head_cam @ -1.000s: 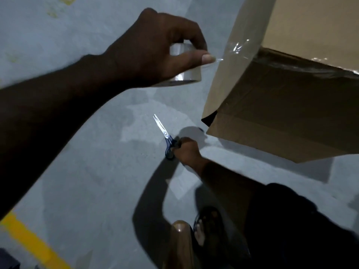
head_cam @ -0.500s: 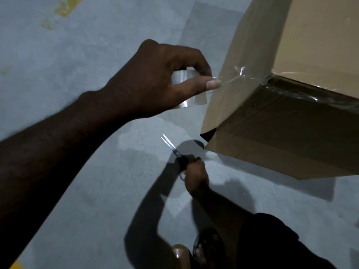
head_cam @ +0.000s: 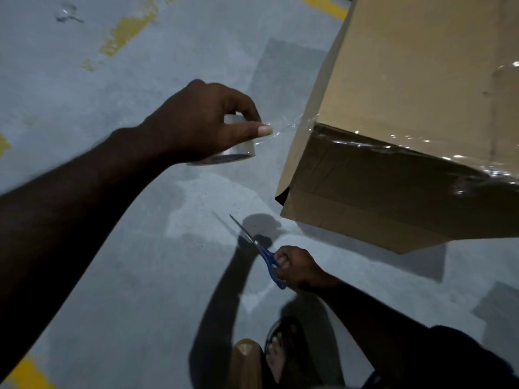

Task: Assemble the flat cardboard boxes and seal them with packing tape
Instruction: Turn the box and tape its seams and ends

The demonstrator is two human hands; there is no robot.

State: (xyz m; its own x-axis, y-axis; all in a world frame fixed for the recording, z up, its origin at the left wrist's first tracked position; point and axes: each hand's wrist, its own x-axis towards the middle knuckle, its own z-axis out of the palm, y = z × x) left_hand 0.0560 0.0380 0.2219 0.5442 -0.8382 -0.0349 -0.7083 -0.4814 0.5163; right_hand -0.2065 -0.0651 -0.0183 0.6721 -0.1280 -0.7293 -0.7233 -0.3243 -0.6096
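A: So, where's the tape roll?
B: L hand grips it, fingers curled over the top, thumb stretched toward the box. Roll's mostly hidden under the hand.
A: And the strip?
B: Clear strip runs from the roll rightward to the box's near corner, approx level, pulled taut.
A: Box itself?
B: Big cardboard one, upper right, tilted w/ a corner toward the camera. Shiny tape follows its front edge, running right & down. Dark gap at the lower left corner.
A: R hand?
B: Low centre, fingers closed round the blue handles of the scissors. Long axis is diagonal: handles lower right, tips pointing up-left, away from the person. Blades are blurred, can't tell if they're parted.
A: Anything else?
B: Grey floor w/ yellow paint marks; sandalled foot at the bottom edge.
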